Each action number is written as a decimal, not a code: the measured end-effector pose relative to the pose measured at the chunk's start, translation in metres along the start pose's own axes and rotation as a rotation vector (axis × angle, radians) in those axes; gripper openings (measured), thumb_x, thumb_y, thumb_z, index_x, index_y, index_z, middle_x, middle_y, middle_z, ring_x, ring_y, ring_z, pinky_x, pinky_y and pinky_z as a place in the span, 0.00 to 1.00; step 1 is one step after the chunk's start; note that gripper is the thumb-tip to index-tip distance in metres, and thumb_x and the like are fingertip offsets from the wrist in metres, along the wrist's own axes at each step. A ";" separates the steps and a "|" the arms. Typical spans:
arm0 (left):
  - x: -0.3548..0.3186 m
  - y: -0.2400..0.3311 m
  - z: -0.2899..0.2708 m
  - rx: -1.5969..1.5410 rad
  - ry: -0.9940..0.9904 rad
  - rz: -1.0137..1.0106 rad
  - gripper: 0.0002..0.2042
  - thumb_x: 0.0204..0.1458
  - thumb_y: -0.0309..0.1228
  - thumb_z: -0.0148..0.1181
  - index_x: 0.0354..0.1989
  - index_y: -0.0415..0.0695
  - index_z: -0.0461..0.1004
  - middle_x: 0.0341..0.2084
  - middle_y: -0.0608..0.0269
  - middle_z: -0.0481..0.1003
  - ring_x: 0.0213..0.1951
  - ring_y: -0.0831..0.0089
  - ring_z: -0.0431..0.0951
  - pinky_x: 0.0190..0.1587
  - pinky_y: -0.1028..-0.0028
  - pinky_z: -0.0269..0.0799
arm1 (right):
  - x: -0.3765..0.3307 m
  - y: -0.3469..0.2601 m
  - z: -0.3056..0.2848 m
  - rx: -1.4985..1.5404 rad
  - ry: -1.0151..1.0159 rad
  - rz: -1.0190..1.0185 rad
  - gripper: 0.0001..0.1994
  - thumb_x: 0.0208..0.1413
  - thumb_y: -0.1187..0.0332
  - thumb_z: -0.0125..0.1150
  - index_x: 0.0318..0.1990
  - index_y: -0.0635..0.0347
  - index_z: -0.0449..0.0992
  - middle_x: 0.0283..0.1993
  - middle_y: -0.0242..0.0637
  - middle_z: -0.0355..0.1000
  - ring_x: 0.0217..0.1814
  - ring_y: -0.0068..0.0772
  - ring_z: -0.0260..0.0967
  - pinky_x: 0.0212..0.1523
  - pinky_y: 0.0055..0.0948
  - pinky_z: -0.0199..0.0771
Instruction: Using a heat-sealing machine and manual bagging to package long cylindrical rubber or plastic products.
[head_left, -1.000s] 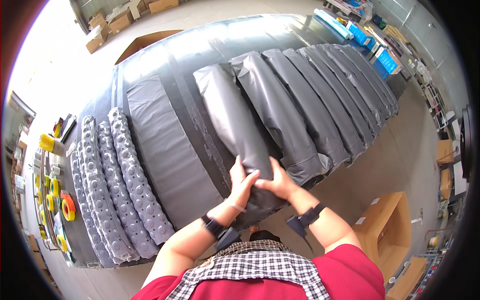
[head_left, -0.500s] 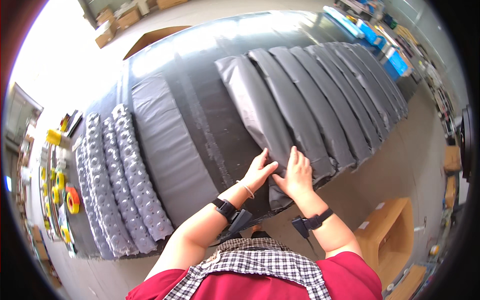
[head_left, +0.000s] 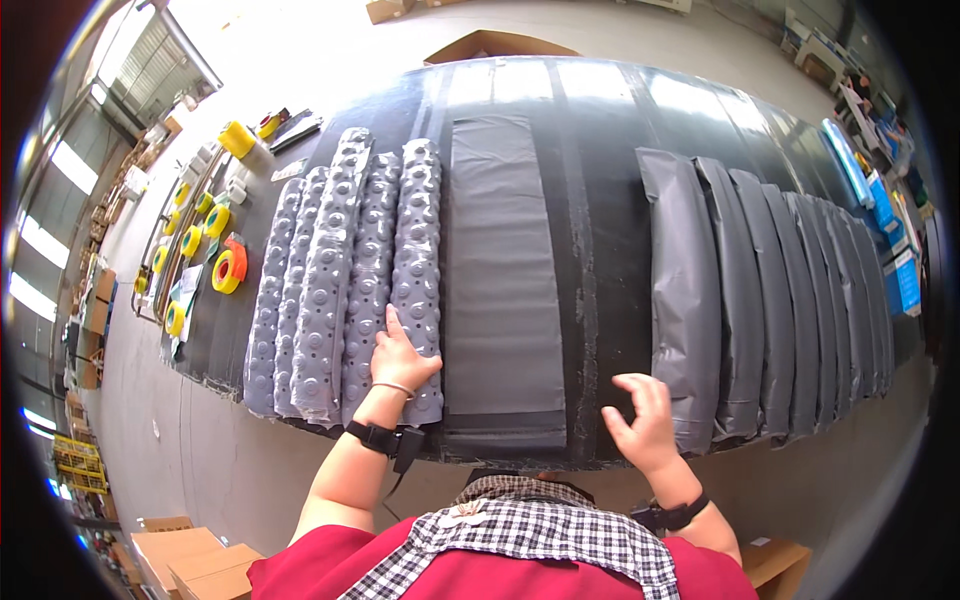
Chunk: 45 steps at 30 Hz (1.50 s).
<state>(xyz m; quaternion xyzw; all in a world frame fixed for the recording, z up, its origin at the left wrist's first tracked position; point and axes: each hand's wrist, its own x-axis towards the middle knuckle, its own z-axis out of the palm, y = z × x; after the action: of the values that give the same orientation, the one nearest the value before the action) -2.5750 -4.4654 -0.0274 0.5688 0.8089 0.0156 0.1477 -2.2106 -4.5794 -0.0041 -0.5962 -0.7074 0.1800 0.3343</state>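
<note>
My left hand lies over the near part of the rightmost grey bumpy roll, its index finger stretched forward and its thumb out to the right. The roll is wrapped in clear film and lies alongside several similar rolls. Over the black table, my right hand holds nothing; its fingers are bent and its thumb stands apart. It is just left of the near end of a filled dark grey bag, first in a row of several. A flat dark grey bag lies between rolls and row.
Yellow tape rolls and an orange-and-yellow tape dispenser are at the table's left. Blue packages sit at the far right. Cardboard boxes stand on the floor at lower left, with another open carton beyond the table.
Both hands have left the nearest filled bag. My left hand has gone left onto the bumpy rolls, and my right hand is lifted beside the bag. The view has turned left.
</note>
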 end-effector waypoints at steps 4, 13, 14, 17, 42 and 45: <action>0.014 -0.034 0.002 -0.674 -0.006 0.077 0.47 0.33 0.36 0.72 0.66 0.35 0.58 0.53 0.45 0.72 0.54 0.56 0.75 0.57 0.65 0.71 | 0.060 -0.035 0.061 0.399 -0.422 -0.072 0.21 0.53 0.60 0.67 0.52 0.61 0.76 0.52 0.47 0.73 0.58 0.47 0.70 0.60 0.40 0.68; -0.061 0.007 -0.006 -1.017 -0.361 0.383 0.36 0.51 0.34 0.68 0.65 0.35 0.57 0.41 0.56 0.75 0.42 0.74 0.76 0.49 0.72 0.73 | 0.140 -0.049 0.163 1.485 -0.581 0.601 0.28 0.47 0.65 0.73 0.54 0.66 0.69 0.44 0.39 0.76 0.44 0.31 0.75 0.49 0.34 0.77; -0.052 -0.005 0.009 -1.090 -0.393 0.446 0.28 0.59 0.31 0.60 0.65 0.36 0.59 0.38 0.59 0.74 0.39 0.79 0.75 0.46 0.76 0.73 | 0.137 -0.046 0.152 1.434 -0.556 0.553 0.30 0.46 0.65 0.73 0.55 0.66 0.69 0.45 0.39 0.75 0.45 0.30 0.75 0.50 0.33 0.76; -0.026 0.010 0.016 -0.466 -0.198 0.783 0.26 0.60 0.37 0.56 0.64 0.39 0.63 0.53 0.47 0.70 0.57 0.55 0.70 0.62 0.62 0.63 | 0.100 -0.017 0.100 1.323 -0.520 0.535 0.39 0.41 0.66 0.76 0.62 0.65 0.63 0.53 0.40 0.72 0.54 0.31 0.71 0.57 0.35 0.71; 0.150 0.096 0.012 0.342 -0.307 0.989 0.31 0.31 0.43 0.72 0.45 0.40 0.70 0.43 0.49 0.69 0.48 0.52 0.72 0.51 0.60 0.74 | -0.010 -0.006 0.044 -0.049 -0.071 0.840 0.53 0.33 0.60 0.78 0.68 0.60 0.51 0.59 0.54 0.67 0.60 0.52 0.69 0.60 0.41 0.69; 0.133 0.081 0.022 0.383 -0.118 0.986 0.26 0.33 0.41 0.71 0.40 0.38 0.73 0.39 0.52 0.71 0.45 0.56 0.73 0.49 0.64 0.75 | -0.028 0.014 0.039 0.190 -0.044 0.822 0.50 0.33 0.63 0.78 0.66 0.62 0.55 0.54 0.46 0.72 0.57 0.42 0.71 0.59 0.37 0.70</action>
<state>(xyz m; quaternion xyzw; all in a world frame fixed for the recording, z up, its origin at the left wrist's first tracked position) -2.5363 -4.3168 -0.0627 0.8982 0.4242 -0.0971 0.0615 -2.2252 -4.5975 -0.0485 -0.7913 -0.3979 0.3757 0.2729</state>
